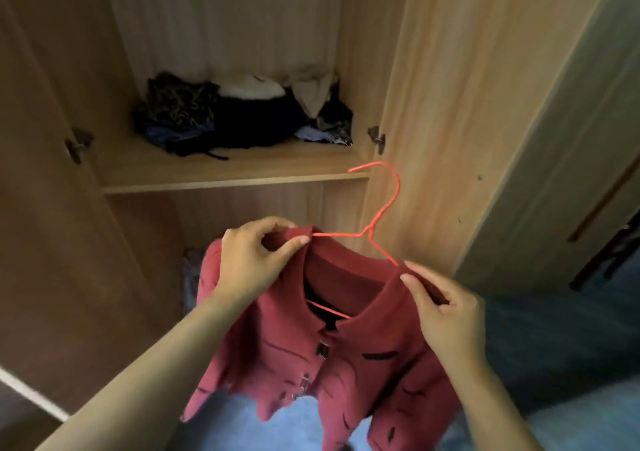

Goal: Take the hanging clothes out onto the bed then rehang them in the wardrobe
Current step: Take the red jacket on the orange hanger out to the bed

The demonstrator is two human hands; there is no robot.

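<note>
Right, wardrobe is open in front of me, both doors swung wide, light wood inside. No rail visible from here; it's presumably above the frame. The shelf carries a heap of folded and crumpled clothes, dark stuff with a cream piece on top, pushed to the back.

Below and in front of that shelf I'm holding the red cardigan, buttoned, black dash pattern, hem hanging down toward my legs. It's on a red wire hanger, with the hook sticking up and tilted right, near the right door's inner edge.

Grip state: my left hand is pinched closed on the left side of the collar where the hanger arm goes in. My right hand is pinched on the right side of the collar and shoulder. Both are closed on fabric, not on the wire.

Looks like I'm seating the shoulders before hanging. To do it well: pull both shoulder seams evenly over the hanger arms and keep the collar centred on the neck of the hook. Then shift one hand to the hook before lifting, or the knit may slide off the thin wire.
</note>
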